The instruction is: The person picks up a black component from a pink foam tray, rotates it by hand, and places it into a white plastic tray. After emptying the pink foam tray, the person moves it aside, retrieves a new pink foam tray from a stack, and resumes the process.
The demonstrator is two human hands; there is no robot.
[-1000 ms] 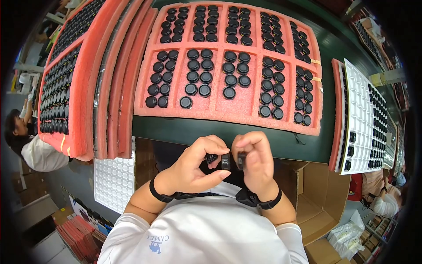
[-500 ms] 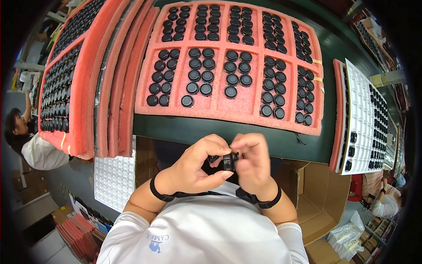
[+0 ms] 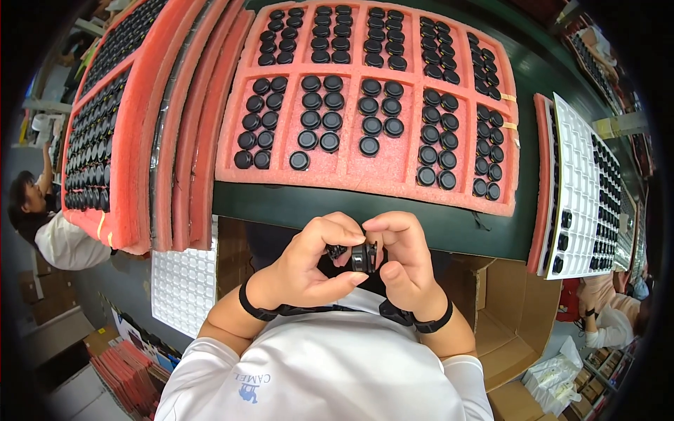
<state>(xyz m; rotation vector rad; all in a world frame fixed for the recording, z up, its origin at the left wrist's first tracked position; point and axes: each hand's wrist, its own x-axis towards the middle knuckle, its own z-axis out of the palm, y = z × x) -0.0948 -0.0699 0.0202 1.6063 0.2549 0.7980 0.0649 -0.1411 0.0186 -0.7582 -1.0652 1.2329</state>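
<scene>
My left hand (image 3: 302,263) is closed on a round black lens-like part (image 3: 360,258), pinched between thumb and fingers in front of my body. A second small black piece (image 3: 336,250) shows among the left fingers; its shape is mostly hidden. My right hand (image 3: 407,259) curves around the part's right side, its thumb standing apart from the fingers. At that side of the part sits a thin dark flange (image 3: 374,257), close to the right fingers; whether they touch it I cannot tell. Beyond my hands, a pink foam tray (image 3: 393,181) holds rows of similar black round parts in its compartments.
Upright pink foam trays (image 3: 200,140) lean at the left. The green table (image 3: 281,205) runs beneath the tray. At the right stand white plastic trays (image 3: 572,161) with black parts. An open cardboard box (image 3: 516,309) lies below, right. Other people work at both sides.
My right fingers, blurred and close around the part before, have loosened, with the thumb now apart from it. My left hand keeps its hold, shifted very slightly left.
</scene>
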